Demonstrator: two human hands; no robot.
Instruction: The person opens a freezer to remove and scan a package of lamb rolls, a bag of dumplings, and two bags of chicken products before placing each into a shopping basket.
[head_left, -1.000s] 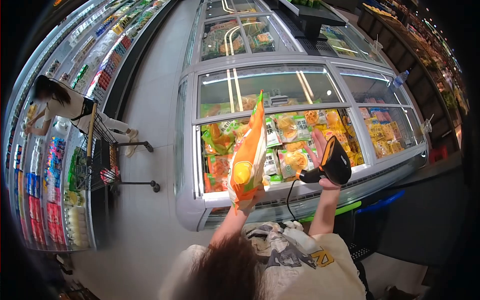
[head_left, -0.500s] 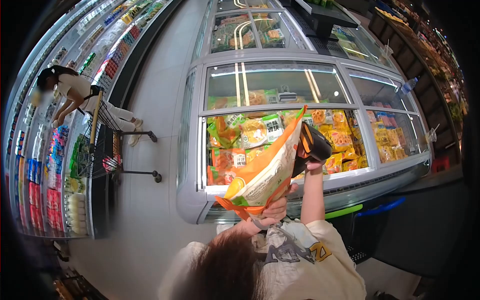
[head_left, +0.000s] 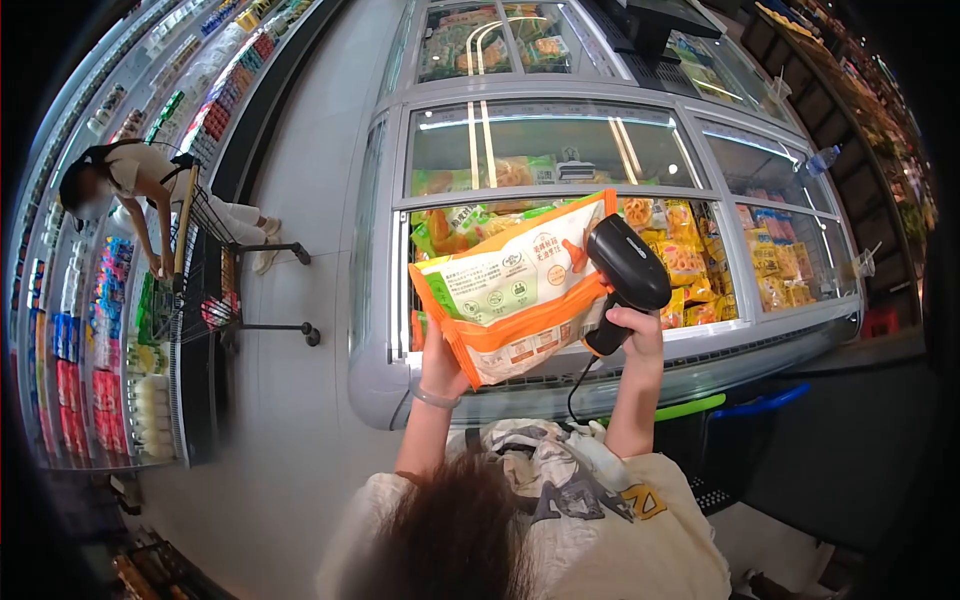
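Observation:
My left hand (head_left: 442,362) grips the lower left corner of a white, orange and green food bag (head_left: 518,285), its printed face turned up toward me. In my right hand (head_left: 637,333) is a black handheld barcode scanner (head_left: 630,265), fingers wrapped round its handle. The scanner's head overlaps the bag's right edge in this view. A cable hangs down from the handle. Both things are held over the open section of a chest freezer (head_left: 398,250), above yellow snack bags (head_left: 678,255) and green bags (head_left: 447,232).
At the left, a person (head_left: 140,180) leans over a shopping cart (head_left: 205,260) beside stocked shelves (head_left: 105,400). Grey floor (head_left: 300,190) runs between shelves and freezer. A green handle (head_left: 690,407) and a blue handle (head_left: 765,408) stick out at the freezer's front right.
The bag has turned from edge-on to face-up, and my left hand has moved left to its corner. The scanner now shows fully at the bag's right. The person leans nearer the cart.

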